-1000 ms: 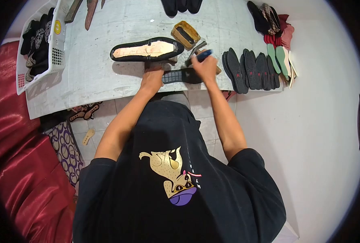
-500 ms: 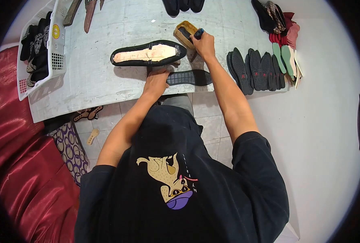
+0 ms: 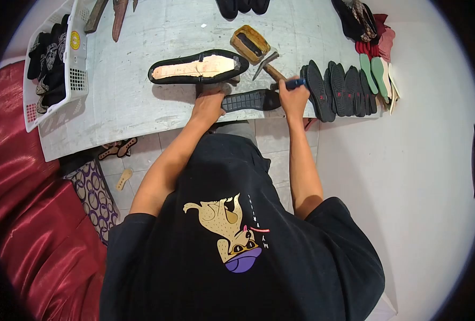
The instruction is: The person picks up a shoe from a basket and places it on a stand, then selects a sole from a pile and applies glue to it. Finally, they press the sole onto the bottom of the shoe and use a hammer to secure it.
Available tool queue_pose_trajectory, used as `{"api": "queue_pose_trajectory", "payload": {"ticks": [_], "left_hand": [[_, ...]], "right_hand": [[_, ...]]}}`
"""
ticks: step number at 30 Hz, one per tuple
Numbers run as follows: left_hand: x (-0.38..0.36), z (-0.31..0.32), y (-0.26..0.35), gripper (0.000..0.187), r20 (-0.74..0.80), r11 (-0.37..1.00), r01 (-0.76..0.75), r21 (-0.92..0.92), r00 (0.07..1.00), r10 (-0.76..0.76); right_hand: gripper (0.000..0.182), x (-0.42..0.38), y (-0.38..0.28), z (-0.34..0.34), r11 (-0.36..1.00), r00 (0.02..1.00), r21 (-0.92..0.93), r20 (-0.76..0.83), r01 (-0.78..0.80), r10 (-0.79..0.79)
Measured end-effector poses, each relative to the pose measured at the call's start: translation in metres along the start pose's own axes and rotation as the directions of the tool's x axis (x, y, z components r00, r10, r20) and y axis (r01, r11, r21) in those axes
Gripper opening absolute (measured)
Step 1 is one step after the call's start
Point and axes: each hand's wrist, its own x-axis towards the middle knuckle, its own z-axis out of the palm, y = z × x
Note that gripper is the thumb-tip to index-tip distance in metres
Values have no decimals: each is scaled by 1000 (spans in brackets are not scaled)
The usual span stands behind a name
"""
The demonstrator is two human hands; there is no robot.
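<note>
left forearm (image 3: 167, 168): slanted inward | right forearm (image 3: 303, 160): stretched forward | right fingers (image 3: 302, 92): curled tight

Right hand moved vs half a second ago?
Yes. Judged against the yellowish box, the right hand has come away from it, rightward and toward the wearer, to by the right end of the black sole.

Single head-worn view, facing forward and steeply down, close above the shirt (image 3: 288, 241), table (image 3: 122, 75) farther off

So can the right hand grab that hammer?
Probably yes: the hammer lies right beside the right hand, its head uncovered, though that hand might need to put down its blue-handled tool first.
</note>
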Motion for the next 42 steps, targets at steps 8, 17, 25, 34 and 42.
{"api": "queue_pose_trajectory", "payload": {"ticks": [8, 17, 25, 34, 42], "left_hand": [[0, 1, 0, 37, 55, 998, 3, 57, 998, -6], [1, -4, 6, 51, 61, 998, 24, 62, 998, -28], [2, 0, 4, 48, 54, 995, 100, 29, 993, -102], [1, -1, 7, 49, 62, 995, 99, -12, 993, -98], [3, -1, 8, 60, 104, 992, 124, 29, 986, -127]], "right_hand": [[14, -78, -2, 35, 1000, 999, 3, 36, -8, 8], [21, -66, 10, 5, 984, 981, 75, 121, -159, 149], [24, -88, -22, 48, 982, 982, 181, 190, -46, 11], [33, -52, 39, 2, 978, 950, -17, 232, -210, 208], [19, -84, -12, 44, 982, 953, 173, 281, 71, -118]]}}
